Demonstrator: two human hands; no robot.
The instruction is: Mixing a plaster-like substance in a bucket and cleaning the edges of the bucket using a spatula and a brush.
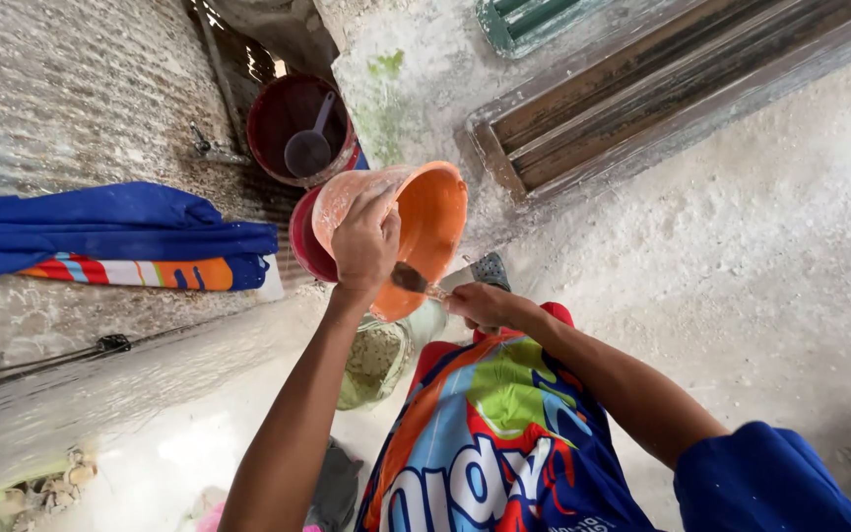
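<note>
My left hand [364, 241] gripped the orange bucket [416, 232] by its rim, tipped. Right hand [480, 303] was closed on a brush [412, 281] inside it. Felt light, stiff plastic, probably slick.

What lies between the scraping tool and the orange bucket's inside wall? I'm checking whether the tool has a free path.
Nothing visible. The left hand grips the tilted orange bucket by its rim, its open mouth facing the right hand, whose scraping tool already reaches inside.
</note>
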